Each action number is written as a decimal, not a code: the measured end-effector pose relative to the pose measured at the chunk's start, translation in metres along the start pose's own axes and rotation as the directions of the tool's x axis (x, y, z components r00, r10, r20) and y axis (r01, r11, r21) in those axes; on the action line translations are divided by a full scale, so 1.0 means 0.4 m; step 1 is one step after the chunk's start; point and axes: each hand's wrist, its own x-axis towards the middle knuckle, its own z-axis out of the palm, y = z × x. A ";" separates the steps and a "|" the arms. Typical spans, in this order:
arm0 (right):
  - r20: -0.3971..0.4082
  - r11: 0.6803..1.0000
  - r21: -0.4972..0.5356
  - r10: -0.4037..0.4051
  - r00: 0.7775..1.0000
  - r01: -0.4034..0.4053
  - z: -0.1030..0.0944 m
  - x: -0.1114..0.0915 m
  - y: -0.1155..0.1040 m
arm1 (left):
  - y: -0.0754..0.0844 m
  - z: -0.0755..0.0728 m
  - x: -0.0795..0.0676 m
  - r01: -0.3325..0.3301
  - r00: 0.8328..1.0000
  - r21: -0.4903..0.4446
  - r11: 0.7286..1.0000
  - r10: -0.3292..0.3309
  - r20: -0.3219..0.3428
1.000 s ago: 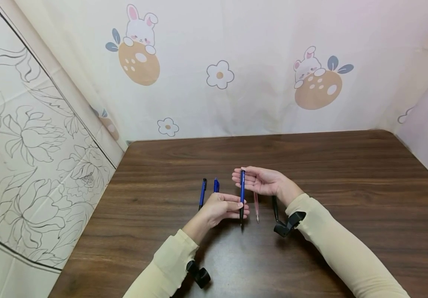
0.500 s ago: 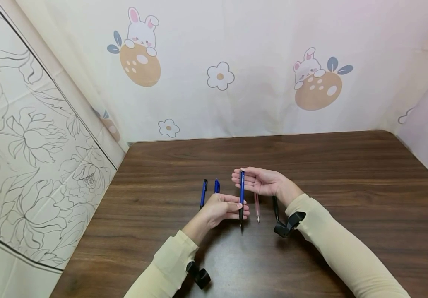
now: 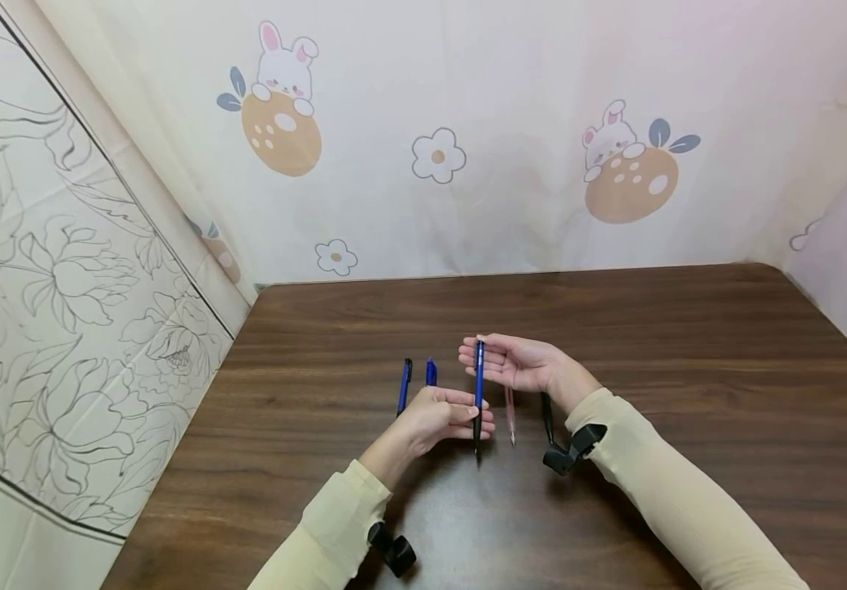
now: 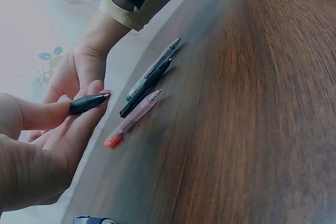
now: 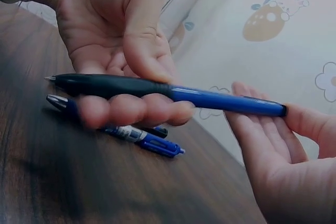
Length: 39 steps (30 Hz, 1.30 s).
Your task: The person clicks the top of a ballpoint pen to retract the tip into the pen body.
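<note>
A blue ballpoint pen [image 3: 479, 369] with a black grip section is held above the table between the two hands. My left hand [image 3: 434, 419] pinches its dark grip, thumb on top and fingers beneath. Its metal point sticks out past the fingers in the right wrist view. My right hand [image 3: 527, 363] is palm up with straight fingers under the pen's far end, and its thumb touches the black end cap [image 5: 284, 110]. In the left wrist view only the dark grip section [image 4: 86, 103] shows beyond the left thumb.
Two blue pens, one with a black clip [image 3: 405, 385], the other [image 3: 432, 373] all blue, lie left of the hands. A pink pen [image 3: 510, 418], a black pen [image 4: 147, 88] and a clear pen [image 4: 156, 69] lie to the right on the brown wooden table [image 3: 305, 369]. Patterned cloth [image 3: 394, 90] hangs behind.
The head view has shifted slightly, so everything sits a little lower in the picture. Both hands keep the same hold on the pen.
</note>
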 end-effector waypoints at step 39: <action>0.021 1.000 -0.024 -0.018 1.000 0.018 0.012 -0.014 -0.003 | 0.001 -0.011 -0.017 0.010 0.996 0.009 1.000 -0.011 0.089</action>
